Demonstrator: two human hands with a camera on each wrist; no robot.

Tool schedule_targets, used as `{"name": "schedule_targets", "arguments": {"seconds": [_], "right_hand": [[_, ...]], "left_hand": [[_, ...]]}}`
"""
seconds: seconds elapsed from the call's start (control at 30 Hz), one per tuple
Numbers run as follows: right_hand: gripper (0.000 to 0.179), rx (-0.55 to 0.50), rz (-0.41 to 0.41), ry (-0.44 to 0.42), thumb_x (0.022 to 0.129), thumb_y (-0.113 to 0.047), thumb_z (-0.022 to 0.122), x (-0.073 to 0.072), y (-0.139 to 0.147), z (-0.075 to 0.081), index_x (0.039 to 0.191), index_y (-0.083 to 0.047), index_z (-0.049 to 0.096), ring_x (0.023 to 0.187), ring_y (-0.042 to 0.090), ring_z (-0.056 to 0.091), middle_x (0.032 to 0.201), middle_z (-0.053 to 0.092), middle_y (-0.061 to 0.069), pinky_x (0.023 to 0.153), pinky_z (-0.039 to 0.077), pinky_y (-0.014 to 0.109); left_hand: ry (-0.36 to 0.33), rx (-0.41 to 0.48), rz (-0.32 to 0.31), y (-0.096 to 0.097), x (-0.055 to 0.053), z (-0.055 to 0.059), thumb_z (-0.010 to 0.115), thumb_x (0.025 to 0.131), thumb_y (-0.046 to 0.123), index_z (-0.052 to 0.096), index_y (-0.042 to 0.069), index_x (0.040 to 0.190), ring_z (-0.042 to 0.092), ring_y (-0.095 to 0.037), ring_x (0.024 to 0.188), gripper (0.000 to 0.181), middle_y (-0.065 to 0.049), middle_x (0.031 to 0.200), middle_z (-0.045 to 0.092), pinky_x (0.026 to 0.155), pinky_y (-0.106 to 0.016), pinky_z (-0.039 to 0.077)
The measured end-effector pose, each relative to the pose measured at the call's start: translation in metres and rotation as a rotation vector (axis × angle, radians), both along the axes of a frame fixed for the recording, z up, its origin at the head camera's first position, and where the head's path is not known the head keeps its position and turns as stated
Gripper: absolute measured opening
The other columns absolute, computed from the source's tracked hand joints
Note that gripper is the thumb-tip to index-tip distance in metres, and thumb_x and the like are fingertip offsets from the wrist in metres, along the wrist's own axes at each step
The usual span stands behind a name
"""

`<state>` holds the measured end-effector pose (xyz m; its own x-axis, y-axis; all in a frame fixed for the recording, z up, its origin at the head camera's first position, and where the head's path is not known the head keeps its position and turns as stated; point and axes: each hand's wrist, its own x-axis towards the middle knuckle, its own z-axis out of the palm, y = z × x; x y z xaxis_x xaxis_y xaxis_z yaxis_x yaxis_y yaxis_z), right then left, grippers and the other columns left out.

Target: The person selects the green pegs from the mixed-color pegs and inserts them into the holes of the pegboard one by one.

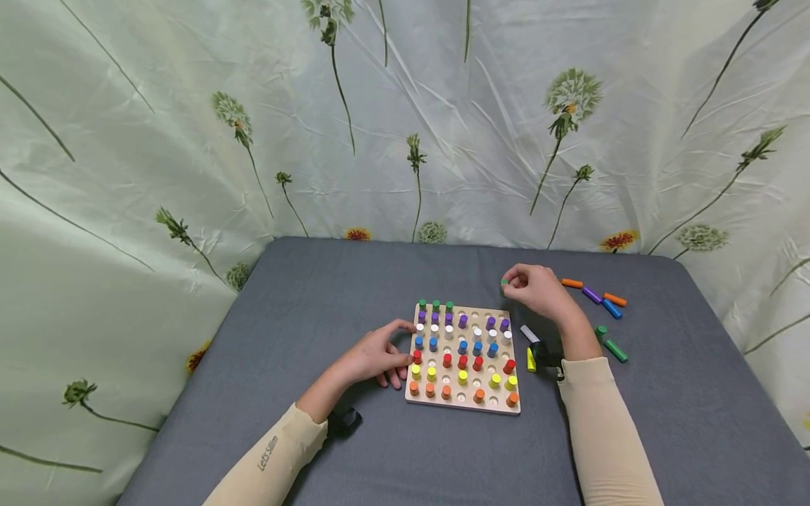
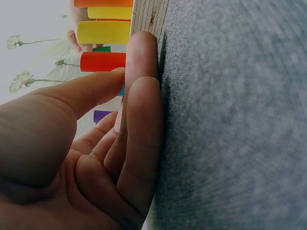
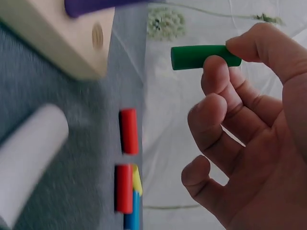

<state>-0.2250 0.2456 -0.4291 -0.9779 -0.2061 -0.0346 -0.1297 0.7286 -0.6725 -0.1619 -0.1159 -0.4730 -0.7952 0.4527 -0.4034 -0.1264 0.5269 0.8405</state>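
A wooden pegboard (image 1: 463, 398) holds rows of coloured pegs, with several bare holes between them. My left hand (image 1: 376, 355) rests against the board's left edge, thumb and index finger spread along it. In the left wrist view, the thumb touches the edge beside a red peg (image 2: 103, 62), while other fingers (image 2: 144, 129) lie along the board's side. Beyond the back right corner, my right hand (image 1: 534, 288) is raised and pinches a green peg (image 3: 199, 57) between thumb and fingertips. That peg lies almost level in the right wrist view.
Loose orange (image 1: 572, 283), purple (image 1: 592, 295) and blue pegs (image 1: 612, 308) lie at the right on the grey cloth. Nearer are green pegs (image 1: 616, 351). A white peg (image 1: 529, 334) and a yellow peg (image 1: 531, 360) lie close to the board's right side. A flowered curtain (image 1: 380, 126) hangs behind.
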Motion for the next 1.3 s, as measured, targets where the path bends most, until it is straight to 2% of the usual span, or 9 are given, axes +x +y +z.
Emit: {"name": "schedule_targets", "arguments": {"seconds": [0.27, 0.5, 0.77, 1.0, 1.3], "right_hand": [[0.019, -0.056, 0.077, -0.040, 0.099, -0.013, 0.065, 0.002, -0.018, -0.003, 0.113, 0.000, 0.069, 0.084, 0.020, 0.058, 0.095, 0.068, 0.010, 0.076, 0.050, 0.033], [0.017, -0.050, 0.125, -0.031, 0.099, -0.015, 0.066, 0.002, -0.033, -0.004, 0.109, -0.003, 0.070, 0.082, 0.019, 0.058, 0.093, 0.068, 0.009, 0.076, 0.048, 0.034], [0.016, -0.043, 0.160, -0.105, 0.102, -0.017, 0.066, 0.003, -0.045, -0.009, 0.112, -0.005, 0.070, 0.082, 0.020, 0.059, 0.097, 0.068, 0.009, 0.074, 0.050, 0.034], [0.016, -0.017, 0.194, -0.113, 0.103, -0.017, 0.066, 0.004, -0.052, -0.009, 0.114, -0.007, 0.072, 0.087, 0.019, 0.062, 0.101, 0.071, 0.009, 0.077, 0.052, 0.034], [0.018, -0.002, 0.244, -0.128, 0.104, -0.017, 0.064, 0.003, -0.055, -0.013, 0.117, -0.007, 0.072, 0.081, 0.017, 0.064, 0.101, 0.072, 0.009, 0.073, 0.054, 0.032]], "left_hand": [[0.001, -0.009, 0.004, 0.000, 0.000, 0.000, 0.074, 0.100, 0.023, 0.051, 0.028, 0.147, 0.072, -0.015, 0.055, 0.052, -0.005, 0.072, 0.076, 0.048, -0.029, 0.055], [0.002, -0.010, 0.008, 0.001, 0.001, 0.000, 0.073, 0.101, 0.022, 0.051, 0.028, 0.147, 0.072, -0.015, 0.055, 0.052, -0.005, 0.072, 0.076, 0.048, -0.028, 0.055], [0.010, -0.008, 0.001, 0.000, 0.001, 0.000, 0.073, 0.101, 0.022, 0.051, 0.027, 0.147, 0.072, -0.015, 0.055, 0.052, -0.005, 0.072, 0.076, 0.048, -0.029, 0.055], [0.001, -0.011, 0.004, 0.000, 0.000, 0.000, 0.073, 0.101, 0.022, 0.050, 0.028, 0.147, 0.072, -0.015, 0.055, 0.052, -0.005, 0.073, 0.076, 0.047, -0.028, 0.055], [0.005, -0.012, 0.004, 0.000, 0.000, 0.000, 0.073, 0.101, 0.021, 0.050, 0.028, 0.147, 0.072, -0.014, 0.055, 0.052, -0.005, 0.072, 0.076, 0.047, -0.028, 0.055]]}}
